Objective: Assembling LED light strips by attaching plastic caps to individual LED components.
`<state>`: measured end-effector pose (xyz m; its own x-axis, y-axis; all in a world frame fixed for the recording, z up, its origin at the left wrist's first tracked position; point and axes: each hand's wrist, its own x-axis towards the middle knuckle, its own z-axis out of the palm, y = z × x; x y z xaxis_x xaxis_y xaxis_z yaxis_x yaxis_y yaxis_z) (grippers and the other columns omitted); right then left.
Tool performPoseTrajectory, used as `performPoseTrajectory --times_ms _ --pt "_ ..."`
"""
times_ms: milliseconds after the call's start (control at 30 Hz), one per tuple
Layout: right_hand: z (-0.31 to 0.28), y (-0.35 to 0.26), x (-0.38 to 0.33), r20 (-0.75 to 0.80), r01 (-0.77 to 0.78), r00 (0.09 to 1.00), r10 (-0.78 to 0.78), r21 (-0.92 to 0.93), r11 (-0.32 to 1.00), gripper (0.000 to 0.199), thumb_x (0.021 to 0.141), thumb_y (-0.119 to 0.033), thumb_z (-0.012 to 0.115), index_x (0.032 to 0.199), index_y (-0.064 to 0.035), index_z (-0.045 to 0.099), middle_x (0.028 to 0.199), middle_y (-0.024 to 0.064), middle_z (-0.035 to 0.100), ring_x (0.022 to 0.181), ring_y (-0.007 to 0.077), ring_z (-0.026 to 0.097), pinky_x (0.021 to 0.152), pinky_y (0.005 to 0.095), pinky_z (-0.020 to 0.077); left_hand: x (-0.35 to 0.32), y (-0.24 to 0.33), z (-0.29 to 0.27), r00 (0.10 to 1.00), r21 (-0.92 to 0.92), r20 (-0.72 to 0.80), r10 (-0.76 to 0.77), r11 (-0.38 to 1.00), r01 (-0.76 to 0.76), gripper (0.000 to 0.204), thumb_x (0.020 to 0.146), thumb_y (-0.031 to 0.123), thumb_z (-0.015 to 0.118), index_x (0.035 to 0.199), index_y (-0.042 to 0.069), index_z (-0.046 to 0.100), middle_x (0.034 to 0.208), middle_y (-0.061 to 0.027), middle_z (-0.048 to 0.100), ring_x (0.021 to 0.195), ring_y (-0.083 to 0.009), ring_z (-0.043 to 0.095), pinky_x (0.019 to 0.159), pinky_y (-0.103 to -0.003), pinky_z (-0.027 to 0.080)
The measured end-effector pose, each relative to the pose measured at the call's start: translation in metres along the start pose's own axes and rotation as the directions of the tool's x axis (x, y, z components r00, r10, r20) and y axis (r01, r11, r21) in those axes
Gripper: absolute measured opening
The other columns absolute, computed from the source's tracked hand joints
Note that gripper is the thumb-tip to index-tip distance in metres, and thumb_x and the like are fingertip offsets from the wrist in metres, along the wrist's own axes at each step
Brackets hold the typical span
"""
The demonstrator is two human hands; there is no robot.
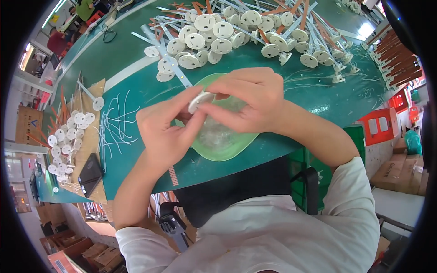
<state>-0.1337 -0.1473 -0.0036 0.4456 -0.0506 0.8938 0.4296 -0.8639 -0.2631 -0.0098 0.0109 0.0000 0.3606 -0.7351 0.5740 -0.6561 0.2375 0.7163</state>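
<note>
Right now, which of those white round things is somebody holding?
The white disc held by the left hand and right hand, in front of the green bowl; the other white discs lie outside both hands.

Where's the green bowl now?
In the head view, the green bowl sits centrally, partly hidden by the left hand and right hand, between the table's near edge and the big disc heap.
</note>
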Motion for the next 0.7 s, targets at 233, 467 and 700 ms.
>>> performPoseTrajectory --times_ms 233,467,700 --pt "-0.001 -0.007 0.000 0.083 -0.067 0.994 0.072 -0.067 0.996 0.018 0.068 -0.007 0.082 0.081 -0.0023 0.071 0.070 0.0071 0.070 0.057 0.0164 0.068 0.049 0.0236 0.0529 0.001 0.001 0.000 0.991 0.260 0.067 0.120 0.956 -0.133 0.037 0.073 0.001 0.077 0.110 0.005 0.074 0.064 -0.0065 0.065 0.051 -0.0141 0.064 0.049 -0.024 0.047" --pt "-0.006 0.007 0.002 0.159 -0.033 0.987 0.025 0.045 0.998 0.014 0.073 -0.003 0.080 0.084 -0.0012 0.072 0.076 0.0101 0.072 0.061 0.0208 0.070 0.053 0.0278 0.0544 0.005 0.000 -0.004 0.994 0.248 0.077 0.076 0.964 -0.093 0.031 0.077 0.004 0.078 0.107 0.005 0.074 0.065 -0.0083 0.065 0.051 -0.0169 0.064 0.048 -0.028 0.047" --pt "-0.007 -0.004 0.001 0.152 -0.070 0.986 0.073 -0.025 0.997 0.013 0.074 0.000 0.078 0.087 -0.0014 0.072 0.079 0.0107 0.072 0.065 0.0244 0.070 0.058 0.0289 0.0549 0.003 -0.004 -0.001 0.961 0.341 0.132 0.243 0.899 -0.274 0.038 0.080 0.004 0.074 0.118 0.003 0.068 0.065 -0.0094 0.061 0.054 -0.0257 0.060 0.051 -0.035 0.048"
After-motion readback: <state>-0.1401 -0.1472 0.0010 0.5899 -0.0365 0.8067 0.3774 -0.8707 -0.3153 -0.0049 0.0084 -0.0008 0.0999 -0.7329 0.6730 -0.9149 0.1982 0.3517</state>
